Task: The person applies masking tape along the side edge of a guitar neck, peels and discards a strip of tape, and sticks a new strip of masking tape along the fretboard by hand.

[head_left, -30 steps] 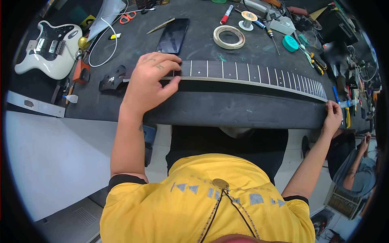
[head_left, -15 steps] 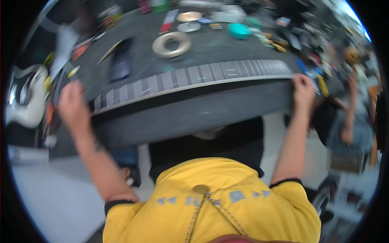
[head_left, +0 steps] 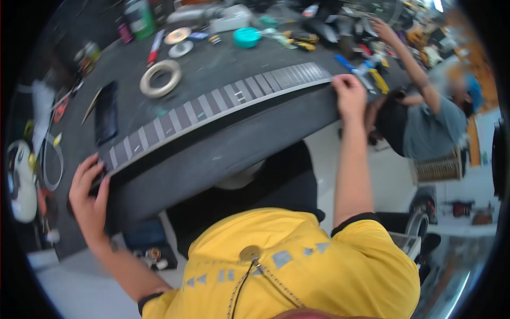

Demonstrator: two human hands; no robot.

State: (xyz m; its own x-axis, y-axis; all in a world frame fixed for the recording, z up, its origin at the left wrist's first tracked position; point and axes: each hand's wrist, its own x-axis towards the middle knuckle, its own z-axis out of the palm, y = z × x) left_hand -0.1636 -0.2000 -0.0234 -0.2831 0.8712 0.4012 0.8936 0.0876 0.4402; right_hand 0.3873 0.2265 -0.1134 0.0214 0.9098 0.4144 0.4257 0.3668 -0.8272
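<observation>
A long, thin strip with alternating light and dark grey bands stretches across the dark table in front of me, bowed slightly upward at its middle. My left hand is at its near left end, thumb and fingers around a dark end part. At the far right end, my right hand pinches the strip between thumb and fingertips. Beyond the strip's left half lie a black phone-like slab and a cream ring-shaped roll.
Bottles, a teal round container and a white spool stand toward the back. Tools and cables clutter both sides. A white device lies at far left. Another person sits at the right, one arm over the table.
My view has turned, so the strip now slants more, its left end lower and right end higher. My left fingers have spread somewhat at its end. The other person's arm has risen.
</observation>
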